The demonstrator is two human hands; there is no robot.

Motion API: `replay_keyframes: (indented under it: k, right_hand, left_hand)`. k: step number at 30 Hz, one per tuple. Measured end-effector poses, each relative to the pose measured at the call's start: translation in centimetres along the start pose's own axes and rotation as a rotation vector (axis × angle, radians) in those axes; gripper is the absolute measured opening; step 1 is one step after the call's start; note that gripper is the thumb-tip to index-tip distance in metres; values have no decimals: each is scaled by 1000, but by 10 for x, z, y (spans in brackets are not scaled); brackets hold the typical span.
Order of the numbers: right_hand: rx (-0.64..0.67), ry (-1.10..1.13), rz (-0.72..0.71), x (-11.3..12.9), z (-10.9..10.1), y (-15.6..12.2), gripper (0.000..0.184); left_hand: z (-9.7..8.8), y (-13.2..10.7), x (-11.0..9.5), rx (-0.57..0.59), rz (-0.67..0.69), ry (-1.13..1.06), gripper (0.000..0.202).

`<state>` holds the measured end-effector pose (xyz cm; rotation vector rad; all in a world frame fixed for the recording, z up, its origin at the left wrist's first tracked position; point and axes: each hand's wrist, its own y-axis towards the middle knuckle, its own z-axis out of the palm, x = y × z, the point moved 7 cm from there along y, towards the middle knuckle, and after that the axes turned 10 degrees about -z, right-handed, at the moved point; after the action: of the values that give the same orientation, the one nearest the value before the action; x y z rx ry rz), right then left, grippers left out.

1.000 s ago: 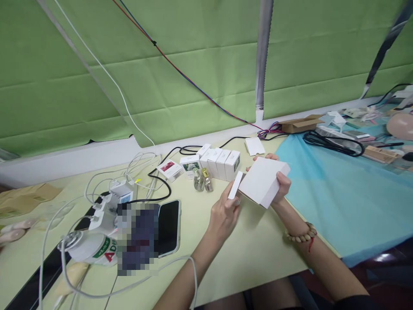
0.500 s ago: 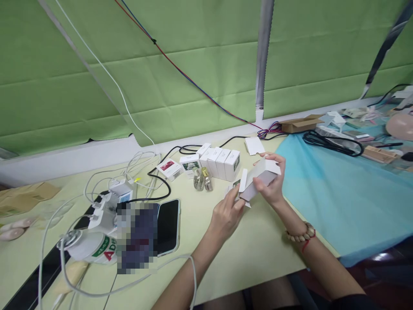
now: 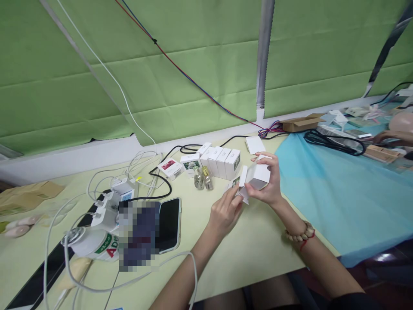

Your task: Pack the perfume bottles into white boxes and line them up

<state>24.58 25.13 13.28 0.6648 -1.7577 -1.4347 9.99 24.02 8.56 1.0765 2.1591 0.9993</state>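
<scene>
A small white carton (image 3: pixel 258 175) is held up between my two hands above the table. My right hand (image 3: pixel 270 186) wraps round its right end, where the end face is folded flat. At the left end, flaps stand out and my left hand (image 3: pixel 226 209) has its fingers closed on them. A printed picture shows by the left fingertips; whether it belongs to the same carton I cannot tell. Beyond my hands stands a row of white cartons (image 3: pixel 222 162). Two small glass bottles (image 3: pixel 202 178) stand before it, beside a carton with a red picture (image 3: pixel 170 168).
A phone (image 3: pixel 169 224), a white bottle (image 3: pixel 93 243) and chargers with tangled cables (image 3: pixel 108 211) occupy the left. A white carton piece (image 3: pixel 254 145) lies behind my hands. Blue sheeting (image 3: pixel 325 193) covers the right side, with a black cable coil (image 3: pixel 334 142). Another person's hand (image 3: pixel 393 137) shows far right.
The open flaps at the carton's right end are now folded in, and my right hand has turned that end towards me. Another person's hand has come into view at the right edge.
</scene>
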Motion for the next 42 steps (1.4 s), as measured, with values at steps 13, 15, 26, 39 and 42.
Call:
replay_keyframes:
  k: [13,15,26,39,42]
  right_hand:
    - [71,76,114,2,23,-15,53]
    - [116,83,128,2,29,-19,48]
    - [215,211,421,-26,44,-46,66]
    - [300,446,571,-12,65,-61,72]
    - [310,474,605,-14,65,-59,76]
  left_hand:
    - [2,-8,11,-95,-191,-98,45]
    - [2,-10,15,-116,-251,-119,47]
    - [6,-15,54,-131,-819,-723,51]
    - [5,-12,60,-149,-856,-782,51]
    - [7,-12,60,-113,-858,-796,52]
